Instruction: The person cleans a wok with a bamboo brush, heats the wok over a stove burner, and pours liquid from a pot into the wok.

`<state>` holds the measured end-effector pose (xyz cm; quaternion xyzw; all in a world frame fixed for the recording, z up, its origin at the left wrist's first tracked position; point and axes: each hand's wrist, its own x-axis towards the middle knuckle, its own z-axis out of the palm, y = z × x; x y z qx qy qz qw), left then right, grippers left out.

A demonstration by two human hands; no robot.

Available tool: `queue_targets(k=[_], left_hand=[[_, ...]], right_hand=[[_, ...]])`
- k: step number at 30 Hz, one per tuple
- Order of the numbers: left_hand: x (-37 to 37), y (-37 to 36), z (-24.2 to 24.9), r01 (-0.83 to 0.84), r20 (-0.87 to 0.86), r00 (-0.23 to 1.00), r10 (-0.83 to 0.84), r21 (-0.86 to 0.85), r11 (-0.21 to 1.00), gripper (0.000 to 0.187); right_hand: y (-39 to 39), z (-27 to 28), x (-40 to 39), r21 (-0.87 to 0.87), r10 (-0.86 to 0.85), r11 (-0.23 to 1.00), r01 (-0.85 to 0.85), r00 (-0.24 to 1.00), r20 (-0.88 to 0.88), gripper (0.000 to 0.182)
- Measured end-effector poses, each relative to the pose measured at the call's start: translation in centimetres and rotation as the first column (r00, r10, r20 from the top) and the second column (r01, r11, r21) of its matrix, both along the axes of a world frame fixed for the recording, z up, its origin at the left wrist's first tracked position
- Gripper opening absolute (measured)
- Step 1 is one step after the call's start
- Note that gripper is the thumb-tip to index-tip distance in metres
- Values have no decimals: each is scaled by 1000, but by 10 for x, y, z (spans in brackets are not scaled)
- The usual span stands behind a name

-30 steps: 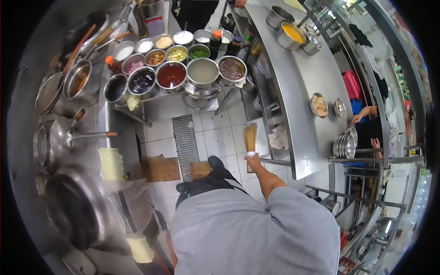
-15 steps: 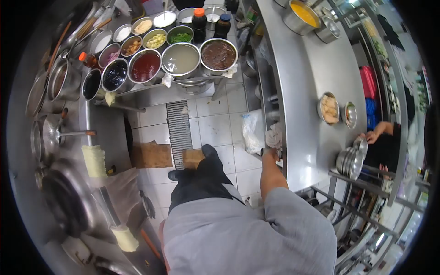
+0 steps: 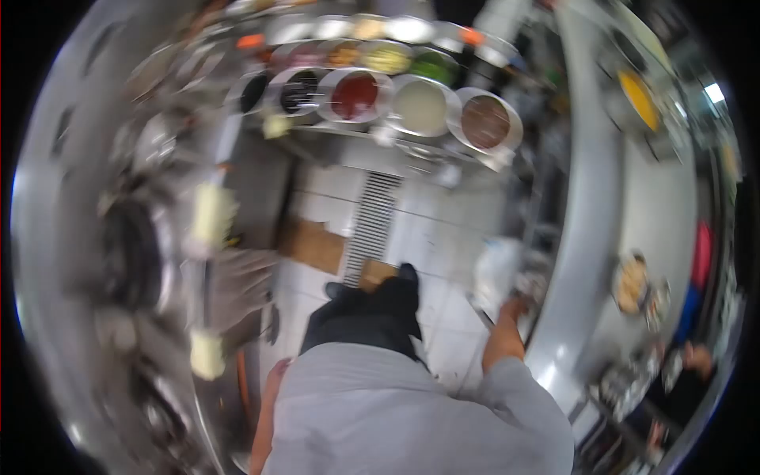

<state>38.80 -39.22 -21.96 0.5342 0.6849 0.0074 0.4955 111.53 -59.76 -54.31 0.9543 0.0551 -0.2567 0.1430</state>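
Note:
My right hand (image 3: 516,307) reaches down at the shelf under the steel counter, its fingers closed and blurred. A thin dark edge sticks out beside it on the left; what it belongs to is not clear. Close by are a crumpled pale cloth (image 3: 532,283) on the shelf side and a white plastic bag (image 3: 496,269) to the left. My left hand (image 3: 280,367) hangs low beside my shirt, mostly smeared, and nothing can be made out in it.
Steel pots of sauces, such as a red sauce (image 3: 355,96), and chopped ingredients line the table ahead. A wok (image 3: 133,253) is on the stove at left. The steel counter (image 3: 590,214) at right bears a bowl of pale pieces (image 3: 632,285). Another person's hand (image 3: 698,360) is beyond it.
My view has swung, so everything sits further right and is blurred. My left hand and forearm have come into sight. My right hand remains low by the shelf, with a thin dark edge now showing.

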Motion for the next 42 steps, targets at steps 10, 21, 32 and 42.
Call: queue_targets(k=[10, 21, 32, 42], left_hand=[[-8, 37, -18, -16, -85, 996, 41, 279, 960, 29], [-118, 236, 169, -83, -82, 876, 475, 945, 316, 35], [-191, 302, 151, 163, -316, 866, 388, 911, 379, 58], [-176, 293, 220, 124, -385, 746, 543, 882, 454, 57]], right_hand=[[154, 34, -118, 196, -370, 239, 951, 276, -887, 61], [455, 192, -249, 739, 558, 646, 192, 542, -629, 53], [622, 222, -546, 666, 769, 551, -503, -4, -639, 73], [644, 178, -650, 613, 614, 678, -406, -147, -776, 47]])
